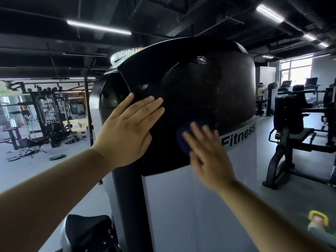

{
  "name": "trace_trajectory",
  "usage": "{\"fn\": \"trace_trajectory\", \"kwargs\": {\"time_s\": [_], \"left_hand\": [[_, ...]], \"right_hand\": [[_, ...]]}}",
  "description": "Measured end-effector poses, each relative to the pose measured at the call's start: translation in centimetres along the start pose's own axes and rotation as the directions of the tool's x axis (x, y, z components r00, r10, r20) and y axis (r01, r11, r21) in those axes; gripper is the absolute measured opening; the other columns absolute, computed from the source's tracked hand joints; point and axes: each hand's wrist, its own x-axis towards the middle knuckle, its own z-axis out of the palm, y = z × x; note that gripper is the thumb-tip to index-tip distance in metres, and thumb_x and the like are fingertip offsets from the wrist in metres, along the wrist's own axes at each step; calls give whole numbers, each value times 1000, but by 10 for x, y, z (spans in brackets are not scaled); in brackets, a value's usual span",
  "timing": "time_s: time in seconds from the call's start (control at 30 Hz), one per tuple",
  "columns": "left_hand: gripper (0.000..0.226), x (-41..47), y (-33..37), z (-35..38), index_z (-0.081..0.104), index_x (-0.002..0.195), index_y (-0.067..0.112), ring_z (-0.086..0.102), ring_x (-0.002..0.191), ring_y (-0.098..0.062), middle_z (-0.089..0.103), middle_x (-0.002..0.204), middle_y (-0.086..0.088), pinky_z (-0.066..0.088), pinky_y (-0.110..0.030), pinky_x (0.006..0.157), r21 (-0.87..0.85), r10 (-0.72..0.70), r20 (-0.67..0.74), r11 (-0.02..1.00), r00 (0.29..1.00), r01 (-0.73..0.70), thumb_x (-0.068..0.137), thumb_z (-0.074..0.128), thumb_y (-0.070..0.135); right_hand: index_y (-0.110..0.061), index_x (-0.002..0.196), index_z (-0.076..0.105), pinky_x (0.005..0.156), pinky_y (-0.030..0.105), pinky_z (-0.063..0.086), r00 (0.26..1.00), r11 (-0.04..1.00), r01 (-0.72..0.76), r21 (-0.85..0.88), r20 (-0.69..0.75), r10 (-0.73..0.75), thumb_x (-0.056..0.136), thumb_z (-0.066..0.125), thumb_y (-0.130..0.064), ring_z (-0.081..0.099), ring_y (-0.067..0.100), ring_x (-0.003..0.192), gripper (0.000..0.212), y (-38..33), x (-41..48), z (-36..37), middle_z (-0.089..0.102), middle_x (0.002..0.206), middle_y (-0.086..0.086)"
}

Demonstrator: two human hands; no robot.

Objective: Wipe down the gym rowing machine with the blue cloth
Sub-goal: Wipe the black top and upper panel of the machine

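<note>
The rowing machine's big black rounded housing (200,91) fills the middle of the view, above a grey-white body printed "Fitness". My left hand (127,131) lies flat on the housing's left side, fingers straight. Lower right on the housing, my right hand (205,155) presses the blue cloth (185,137) against the black surface with spread, straight fingers; the hand is motion-blurred. Most of the cloth is hidden under those fingers. A black padded part of the machine (87,231) shows at the bottom left.
Black weight machines (298,131) stand close on the right. A rack of bars and weights (49,113) stands far left, with a folding chair and loose plates on the grey floor (36,166). A person stands by treadmills at the back right.
</note>
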Motion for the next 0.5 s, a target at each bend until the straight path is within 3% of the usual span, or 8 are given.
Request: {"fn": "trace_trajectory", "kwargs": {"time_s": [0.07, 0.13, 0.23, 0.3, 0.33, 0.37, 0.43, 0.5], "left_hand": [[53, 4, 7, 3, 52, 139, 8, 40, 139, -23, 47, 148, -8, 19, -48, 121, 6, -20, 23, 1000, 1000, 20, 89, 40, 21], [54, 14, 16, 5, 53, 139, 9, 39, 140, -22, 46, 149, -7, 18, -46, 121, 5, -69, 22, 998, 997, 69, 88, 40, 22], [54, 32, 27, 8, 53, 138, 9, 38, 140, -21, 45, 150, -6, 18, -45, 121, 10, -125, 17, 992, 992, 125, 87, 41, 23], [55, 43, 35, 10, 53, 139, 9, 38, 141, -21, 45, 150, -7, 17, -45, 121, 33, -145, 35, 989, 989, 144, 87, 42, 23], [55, 46, 38, 11, 53, 139, 9, 37, 141, -22, 44, 150, -7, 17, -45, 121, 48, -161, 50, 986, 986, 158, 87, 42, 23], [56, 49, 42, 12, 52, 139, 9, 37, 141, -22, 44, 151, -7, 17, -46, 121, 63, -182, 63, 982, 981, 178, 86, 42, 23], [57, 53, 48, 13, 52, 139, 10, 34, 142, -21, 42, 152, -6, 16, -46, 121, 94, -233, 79, 970, 969, 226, 85, 42, 24], [58, 55, 51, 14, 52, 140, 10, 32, 143, -21, 38, 154, -6, 14, -43, 122, 126, -290, 77, 952, 954, 279, 85, 43, 25]], "right_hand": [[-33, 154, 18, 123, 49, 13, 865, 846, -472, 248, -57, 499, 97, 32, -28, 6, 17, 151, 59, 11, 20, -5, 12, 162, -7], [-32, 156, 13, 124, 45, 8, 717, 676, -647, 352, -21, 697, 96, 28, -29, -1, 17, 151, 62, -6, 37, -4, 7, 164, -7], [-33, 155, 17, 124, 41, 5, 982, 968, -182, 174, -10, 187, 99, 35, -30, 7, 20, 152, 59, -14, 18, 0, 13, 163, -5], [-32, 151, 29, 123, 43, 13, 960, 963, 261, 71, 81, -266, 98, 42, -27, 23, 23, 148, 55, 23, 5, -6, 23, 160, -5], [-31, 150, 32, 122, 44, 16, 936, 942, 331, 49, 111, -334, 97, 42, -26, 26, 22, 147, 54, 46, 6, -10, 25, 159, -6], [-31, 150, 31, 121, 46, 18, 952, 956, 290, 48, 89, -293, 97, 41, -25, 24, 21, 147, 54, 66, 12, -13, 24, 159, -7], [-31, 153, 24, 122, 49, 16, 996, 980, -88, 180, 10, 87, 100, 37, -24, 10, 16, 150, 55, 88, 35, -22, 16, 162, -9], [-33, 156, 14, 124, 46, 9, 836, 762, -520, 386, 47, 547, 103, 34, -22, -3, 16, 152, 58, 75, 66, -29, 3, 164, -9]]}}
